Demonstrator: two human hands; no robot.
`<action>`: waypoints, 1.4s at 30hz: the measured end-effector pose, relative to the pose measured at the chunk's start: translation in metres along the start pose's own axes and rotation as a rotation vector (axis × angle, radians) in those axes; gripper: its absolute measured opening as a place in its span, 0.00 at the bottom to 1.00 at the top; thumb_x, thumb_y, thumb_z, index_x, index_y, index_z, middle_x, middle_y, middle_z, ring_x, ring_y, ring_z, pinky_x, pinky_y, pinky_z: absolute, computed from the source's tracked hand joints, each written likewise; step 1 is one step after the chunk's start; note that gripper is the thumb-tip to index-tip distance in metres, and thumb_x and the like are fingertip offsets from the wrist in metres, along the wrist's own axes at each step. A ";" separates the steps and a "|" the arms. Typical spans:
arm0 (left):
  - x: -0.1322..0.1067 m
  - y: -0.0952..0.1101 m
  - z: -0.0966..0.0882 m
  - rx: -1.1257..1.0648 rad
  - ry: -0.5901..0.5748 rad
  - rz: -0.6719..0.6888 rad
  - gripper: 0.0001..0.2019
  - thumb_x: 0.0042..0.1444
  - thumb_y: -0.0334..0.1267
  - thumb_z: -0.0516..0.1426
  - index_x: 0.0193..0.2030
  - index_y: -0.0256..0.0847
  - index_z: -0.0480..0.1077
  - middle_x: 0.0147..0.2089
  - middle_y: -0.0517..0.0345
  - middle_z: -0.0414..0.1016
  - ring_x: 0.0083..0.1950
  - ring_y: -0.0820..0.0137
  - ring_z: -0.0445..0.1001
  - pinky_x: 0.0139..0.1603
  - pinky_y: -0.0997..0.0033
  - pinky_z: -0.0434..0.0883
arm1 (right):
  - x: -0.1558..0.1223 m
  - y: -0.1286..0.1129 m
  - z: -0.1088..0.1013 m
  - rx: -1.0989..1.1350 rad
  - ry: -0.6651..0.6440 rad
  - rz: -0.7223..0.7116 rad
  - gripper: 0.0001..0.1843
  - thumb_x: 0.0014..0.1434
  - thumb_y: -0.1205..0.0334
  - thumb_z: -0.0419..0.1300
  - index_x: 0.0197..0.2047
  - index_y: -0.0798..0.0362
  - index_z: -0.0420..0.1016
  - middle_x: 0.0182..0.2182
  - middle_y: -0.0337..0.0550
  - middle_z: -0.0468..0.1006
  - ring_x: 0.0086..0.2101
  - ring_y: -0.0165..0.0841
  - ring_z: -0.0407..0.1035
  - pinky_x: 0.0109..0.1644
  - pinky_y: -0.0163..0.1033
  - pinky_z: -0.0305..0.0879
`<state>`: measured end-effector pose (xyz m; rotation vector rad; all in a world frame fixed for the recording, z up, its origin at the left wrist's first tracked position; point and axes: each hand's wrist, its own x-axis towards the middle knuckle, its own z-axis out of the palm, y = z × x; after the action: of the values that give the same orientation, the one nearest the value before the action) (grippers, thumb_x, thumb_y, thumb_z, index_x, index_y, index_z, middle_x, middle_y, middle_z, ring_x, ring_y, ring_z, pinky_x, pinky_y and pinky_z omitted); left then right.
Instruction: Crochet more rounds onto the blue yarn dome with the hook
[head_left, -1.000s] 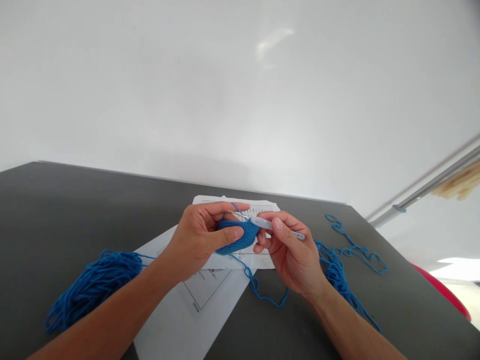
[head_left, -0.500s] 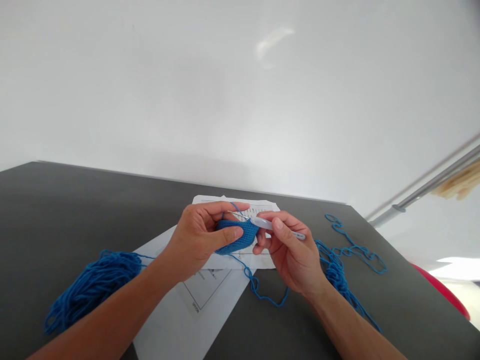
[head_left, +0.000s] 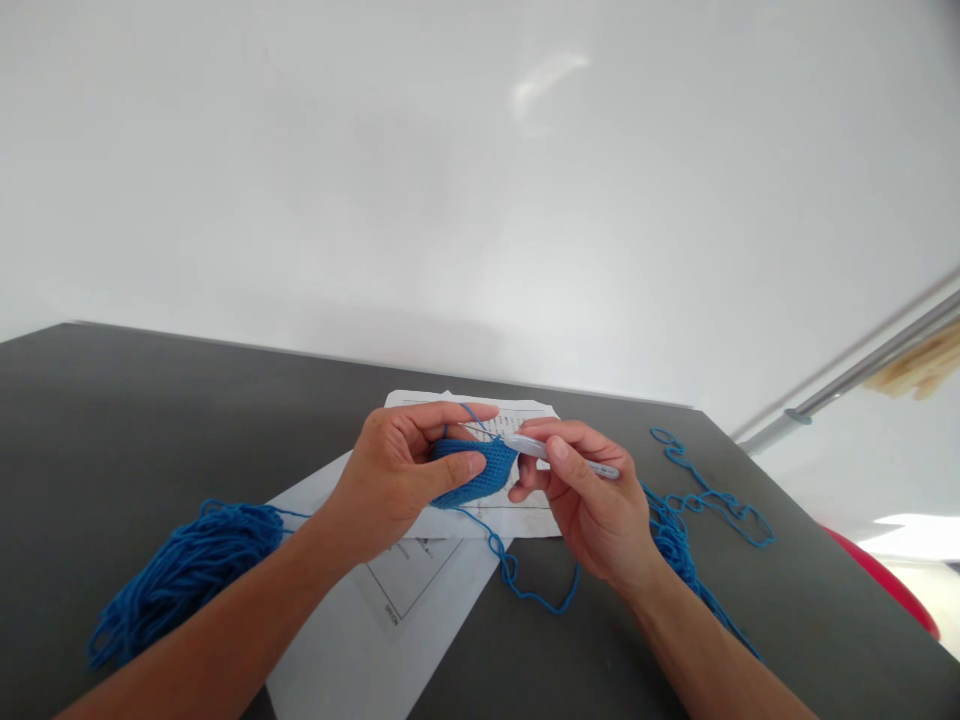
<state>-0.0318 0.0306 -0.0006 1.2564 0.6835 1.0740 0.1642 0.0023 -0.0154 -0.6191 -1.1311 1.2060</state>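
Note:
My left hand (head_left: 394, 475) pinches a small blue crocheted piece (head_left: 480, 472) between thumb and fingers, just above the table. A strand of blue yarn runs over my left forefinger. My right hand (head_left: 592, 495) is closed round a pale grey crochet hook (head_left: 559, 455), whose thin metal tip points left into the top edge of the piece. A blue yarn tail (head_left: 525, 585) hangs from the piece down onto the table.
Printed paper sheets (head_left: 397, 610) lie under my hands on the dark grey table (head_left: 112, 420). A bundle of blue yarn (head_left: 187, 565) lies at the left, loose yarn loops (head_left: 705, 500) at the right. A white wall stands behind; a metal rail (head_left: 862, 375) and a red object (head_left: 892, 585) are far right.
My right hand has shifted slightly to the right and the hook's handle with it. My left hand and the crocheted piece have stayed in place.

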 end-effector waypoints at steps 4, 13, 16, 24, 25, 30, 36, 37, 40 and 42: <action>0.001 -0.002 -0.001 -0.004 0.013 0.010 0.18 0.49 0.34 0.73 0.49 0.41 0.84 0.33 0.56 0.82 0.33 0.72 0.76 0.36 0.73 0.74 | 0.000 -0.002 -0.004 -0.051 0.013 -0.057 0.06 0.60 0.58 0.71 0.39 0.51 0.87 0.39 0.42 0.83 0.28 0.29 0.76 0.32 0.38 0.81; 0.001 0.000 -0.001 0.032 0.030 0.013 0.18 0.50 0.33 0.71 0.49 0.39 0.84 0.32 0.57 0.82 0.32 0.72 0.75 0.35 0.74 0.73 | -0.002 0.000 -0.008 -0.098 -0.011 -0.046 0.07 0.62 0.56 0.70 0.41 0.49 0.86 0.26 0.39 0.81 0.28 0.31 0.78 0.34 0.38 0.79; 0.001 0.001 0.000 0.040 0.027 0.015 0.17 0.50 0.32 0.71 0.49 0.38 0.83 0.31 0.57 0.81 0.31 0.73 0.75 0.33 0.74 0.73 | -0.001 0.000 -0.008 -0.100 -0.012 -0.045 0.07 0.62 0.56 0.70 0.41 0.49 0.86 0.25 0.39 0.82 0.28 0.31 0.78 0.34 0.38 0.78; 0.001 0.002 0.001 0.062 0.010 0.019 0.17 0.51 0.32 0.70 0.50 0.38 0.83 0.31 0.58 0.81 0.31 0.73 0.75 0.34 0.74 0.73 | -0.001 0.001 -0.008 -0.098 -0.023 -0.038 0.08 0.62 0.56 0.70 0.41 0.50 0.86 0.25 0.39 0.82 0.27 0.32 0.79 0.34 0.37 0.78; 0.001 0.002 0.001 0.063 0.010 0.019 0.17 0.52 0.32 0.70 0.50 0.38 0.83 0.31 0.58 0.81 0.31 0.73 0.75 0.34 0.74 0.73 | -0.001 0.001 -0.008 -0.097 -0.024 -0.036 0.08 0.62 0.56 0.70 0.41 0.50 0.86 0.25 0.39 0.82 0.27 0.32 0.79 0.34 0.38 0.78; 0.001 0.001 0.000 0.084 0.009 0.019 0.18 0.52 0.33 0.70 0.51 0.40 0.83 0.31 0.58 0.81 0.31 0.73 0.75 0.33 0.75 0.73 | -0.001 0.000 -0.007 -0.095 -0.030 -0.018 0.09 0.61 0.55 0.70 0.41 0.51 0.86 0.26 0.40 0.83 0.26 0.32 0.80 0.34 0.37 0.78; 0.001 0.002 0.000 0.089 0.009 0.030 0.17 0.52 0.32 0.70 0.50 0.41 0.83 0.30 0.60 0.80 0.31 0.74 0.75 0.33 0.77 0.73 | -0.001 0.000 -0.007 -0.106 -0.028 -0.006 0.09 0.61 0.55 0.71 0.41 0.51 0.85 0.25 0.39 0.83 0.25 0.32 0.80 0.34 0.38 0.78; 0.001 0.002 0.000 0.091 0.009 0.031 0.17 0.52 0.32 0.70 0.50 0.41 0.83 0.30 0.61 0.80 0.31 0.74 0.75 0.33 0.77 0.73 | -0.001 0.000 -0.007 -0.108 -0.025 -0.005 0.10 0.61 0.54 0.71 0.41 0.51 0.85 0.25 0.39 0.83 0.25 0.33 0.80 0.34 0.38 0.78; 0.001 0.002 0.000 0.089 0.011 0.029 0.17 0.52 0.32 0.70 0.50 0.41 0.83 0.30 0.61 0.80 0.30 0.74 0.75 0.33 0.77 0.73 | -0.001 0.000 -0.007 -0.110 -0.023 -0.007 0.10 0.61 0.54 0.71 0.41 0.51 0.86 0.25 0.39 0.83 0.25 0.32 0.80 0.34 0.38 0.78; 0.001 0.002 0.001 0.087 0.013 0.025 0.17 0.52 0.32 0.70 0.50 0.41 0.83 0.30 0.61 0.80 0.30 0.74 0.75 0.33 0.77 0.73 | -0.001 0.000 -0.007 -0.112 -0.025 -0.008 0.09 0.61 0.54 0.71 0.41 0.51 0.86 0.25 0.39 0.83 0.25 0.32 0.80 0.34 0.38 0.78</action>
<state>-0.0312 0.0315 0.0014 1.3370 0.7328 1.0835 0.1707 0.0023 -0.0189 -0.6849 -1.2273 1.1524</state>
